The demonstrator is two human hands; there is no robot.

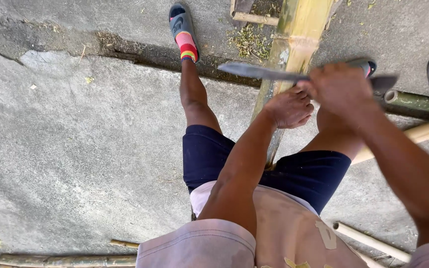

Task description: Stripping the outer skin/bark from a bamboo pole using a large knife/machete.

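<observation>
Right hand (341, 92) grip pinching machete (259, 72), left hand (289, 108) clasping bamboo pole (299, 34), concrete (75, 149) open leftward

Bamboo pole (294, 44) running from top centre down between the legs. Left hand (289, 106) on it at mid-frame; right hand (341, 89) just right, holding blade (259, 72) pointing left across the pole. Sandalled foot (183, 32) at upper left of the pole. More poles (60, 259) along bottom left and at lower right.

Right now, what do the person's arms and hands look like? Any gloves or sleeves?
No gloves: the left hand and right hand are bare, with no rings or watch showing. Both forearms are bare too. Short, pale pinkish-grey T-shirt sleeves cover only the upper arms.
</observation>
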